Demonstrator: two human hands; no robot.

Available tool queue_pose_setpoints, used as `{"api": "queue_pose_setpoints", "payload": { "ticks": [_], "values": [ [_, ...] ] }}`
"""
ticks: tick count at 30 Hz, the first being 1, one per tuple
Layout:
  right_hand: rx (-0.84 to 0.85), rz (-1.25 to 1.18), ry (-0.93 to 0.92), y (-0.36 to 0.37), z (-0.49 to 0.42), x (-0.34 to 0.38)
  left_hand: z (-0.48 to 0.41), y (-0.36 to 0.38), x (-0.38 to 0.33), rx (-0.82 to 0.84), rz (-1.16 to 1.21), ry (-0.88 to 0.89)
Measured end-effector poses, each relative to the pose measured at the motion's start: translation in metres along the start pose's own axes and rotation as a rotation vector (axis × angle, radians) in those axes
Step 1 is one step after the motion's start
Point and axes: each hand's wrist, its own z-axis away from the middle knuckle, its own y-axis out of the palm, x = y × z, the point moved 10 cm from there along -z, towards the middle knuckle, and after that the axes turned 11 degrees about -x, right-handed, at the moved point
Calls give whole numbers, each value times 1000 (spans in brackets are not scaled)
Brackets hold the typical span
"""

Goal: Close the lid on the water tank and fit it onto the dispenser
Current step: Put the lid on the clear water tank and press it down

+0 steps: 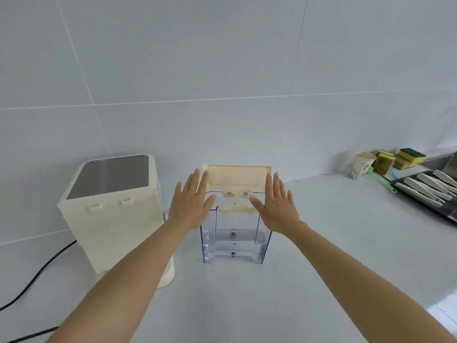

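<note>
The clear water tank (233,233) is standing on the counter (321,243) right of the dispenser (111,214), its cream lid (237,178) hinged upright at the far edge. The left hand (190,204) and right hand (277,204) are being held flat with spread fingers beside it, nothing gripped. If the lid is pushed unevenly, the light tank is likely being tipped or slid; the hinge could be strained.

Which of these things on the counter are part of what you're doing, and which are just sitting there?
Part of the job:
- water tank, clear, upright
- lid, hinged open, standing up
- dispenser, left of the tank
- left hand and right hand, open, held either side of the lid

Just lying about:
- paper cup
- sponges
- knife tray
- black cable
</note>
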Motion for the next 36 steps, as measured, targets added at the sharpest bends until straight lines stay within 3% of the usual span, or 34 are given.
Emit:
{"api": "queue_pose_setpoints", "payload": {
  "ticks": [8,15,29,36],
  "values": [
    [51,-297,179,-1,-36,-7,-43,14,12,124,290,-270],
    [74,-484,298,-1,-56,-10,-58,22,8,203,461,-394],
    [-40,-592,318,-18,-44,-13,-44,9,7,63,613,-455],
    [-113,-651,295,-19,-23,-17,-23,6,8,1,657,-400]
  ]
}}
